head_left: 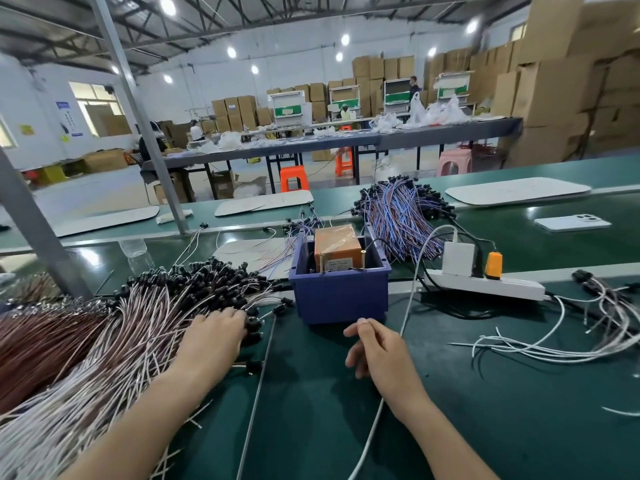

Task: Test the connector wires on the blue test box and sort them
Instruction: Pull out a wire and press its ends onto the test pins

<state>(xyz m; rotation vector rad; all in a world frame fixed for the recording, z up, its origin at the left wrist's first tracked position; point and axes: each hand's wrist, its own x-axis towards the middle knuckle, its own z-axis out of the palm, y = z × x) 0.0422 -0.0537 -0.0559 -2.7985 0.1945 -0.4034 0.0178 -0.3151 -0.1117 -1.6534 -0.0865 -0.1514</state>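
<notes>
At the left of the green counter (329, 410), our left hand (214, 336) lies on the pile of connector wires (145, 317). Its fingertips are hidden among the black plugs, so we cannot tell whether its grip holds one. We should single out one wire before lifting, lest neighbours tangle. Our right hand (375, 348) rests loosely curled, holding nothing, just before the blue test box (341, 292). Beyond are a power strip (485, 284) and stacked cartons (554, 81).

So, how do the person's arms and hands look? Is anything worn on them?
The left forearm and right forearm are bare to the frame edge, and no sleeves show. The left hand and right hand wear no gloves, rings, watch or bracelet.
</notes>
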